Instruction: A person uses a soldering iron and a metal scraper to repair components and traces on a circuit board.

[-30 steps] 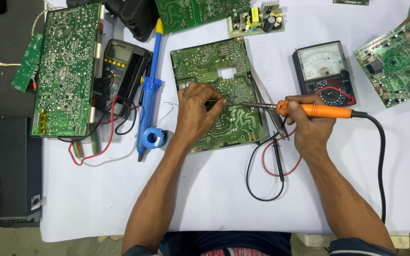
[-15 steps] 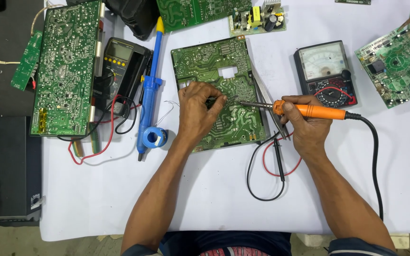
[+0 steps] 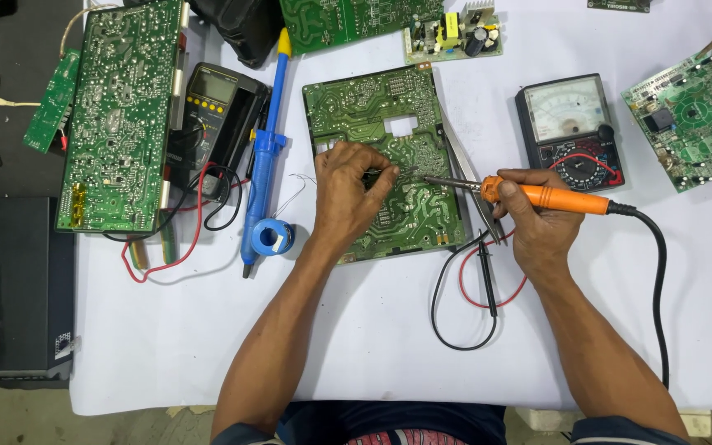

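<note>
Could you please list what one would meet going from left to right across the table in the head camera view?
Large green circuit board → yellow-and-black digital multimeter → blue desoldering pump → left hand on the middle green circuit board → right hand holding the orange soldering iron → analog multimeter → green circuit board at the right edge.

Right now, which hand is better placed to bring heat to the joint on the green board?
Right. The right hand grips the orange soldering iron, its tip already over the circuit board. The left hand rests on the board, pinching something thin, probably solder.
</note>
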